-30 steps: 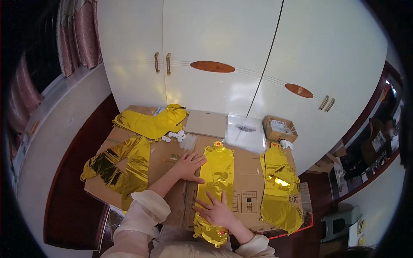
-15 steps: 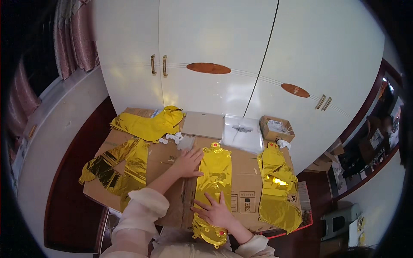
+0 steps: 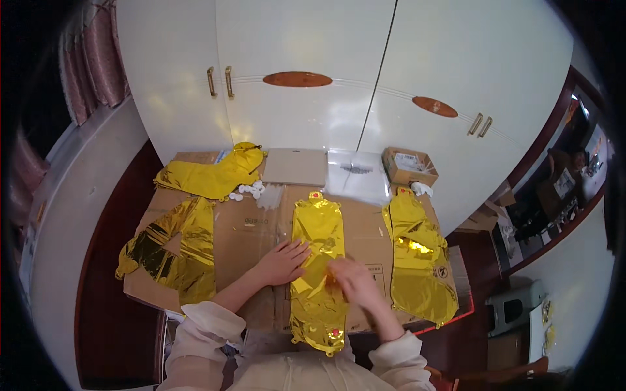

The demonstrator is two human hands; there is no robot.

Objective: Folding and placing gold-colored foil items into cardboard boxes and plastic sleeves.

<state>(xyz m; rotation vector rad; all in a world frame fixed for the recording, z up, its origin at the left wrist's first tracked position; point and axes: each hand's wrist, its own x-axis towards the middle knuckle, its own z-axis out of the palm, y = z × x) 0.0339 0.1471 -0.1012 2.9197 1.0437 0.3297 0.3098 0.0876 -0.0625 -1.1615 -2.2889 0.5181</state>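
Note:
A flat, uninflated gold foil balloon (image 3: pixel 317 225) lies lengthwise on the cardboard in front of me, with a red dot near each end. My left hand (image 3: pixel 282 263) rests on the cardboard at its left edge, fingers stretched out and their tips on the foil. Over the balloon's right side is my right hand (image 3: pixel 355 283), its fingers bent down toward the foil and smeared by motion, so their hold is unclear. More flat gold foil balloons lie around: one with a triangular opening (image 3: pixel 195 238) on the left, a curved one (image 3: pixel 212 176) at the back left, another (image 3: pixel 417 260) on the right.
Cardboard (image 3: pixel 251 228) covers the work surface. Along the back are small white pieces (image 3: pixel 248 190), a grey-brown flat board (image 3: pixel 295 167), clear plastic bags (image 3: pixel 358 176) and a small open carton (image 3: pixel 409 166). White cabinet doors (image 3: pixel 306 39) stand behind; a grey stool (image 3: pixel 515 306) is at the right.
My right hand has moved up along the balloon from its lower part, going from spread flat to bent fingers. My left hand has slid down the balloon's left edge. The whole view has shifted slightly.

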